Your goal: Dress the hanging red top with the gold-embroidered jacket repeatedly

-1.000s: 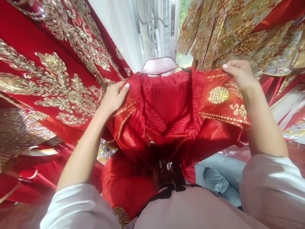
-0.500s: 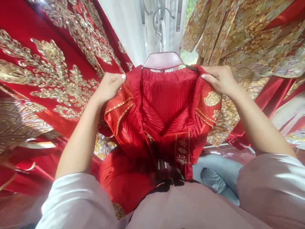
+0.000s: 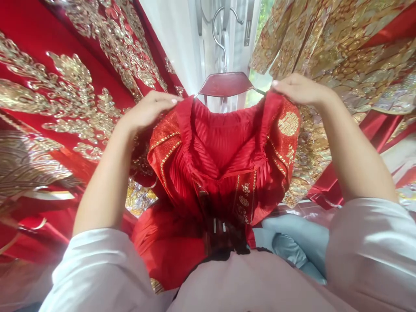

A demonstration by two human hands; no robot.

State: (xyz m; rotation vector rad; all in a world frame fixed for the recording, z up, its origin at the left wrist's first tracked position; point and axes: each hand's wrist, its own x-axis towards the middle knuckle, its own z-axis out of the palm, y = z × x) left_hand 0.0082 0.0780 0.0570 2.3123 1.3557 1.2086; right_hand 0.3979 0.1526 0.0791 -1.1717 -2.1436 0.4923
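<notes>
A red dress [image 3: 224, 130] with a pleated bodice, gold-embroidered shoulder panels and gold bead trim hangs before me on a hanger [image 3: 224, 84]. The hanger has a dark red centre plate and a metal hook at the top. At the dress's left shoulder my left hand [image 3: 151, 108] is closed on the fabric, its thumb lying along the top edge. My right hand [image 3: 300, 89] rests over the right shoulder beside the neckline, fingers closed on the cloth there; the undersides of its fingers are hidden. Lower parts of the dress fall into shadow near my body.
On the left hangs a red garment [image 3: 74, 91] with large gold sequin patterns. A gold brocade garment [image 3: 325, 56] hangs at the right. White curtain [image 3: 162, 39] and a window frame stand behind. Blue-grey cloth [image 3: 292, 242] shows at the lower right.
My right hand has moved left from the outer end of the right shoulder to near the neckline. The spread shoulder panel has folded down. The hanger plate has tilted and looks darker.
</notes>
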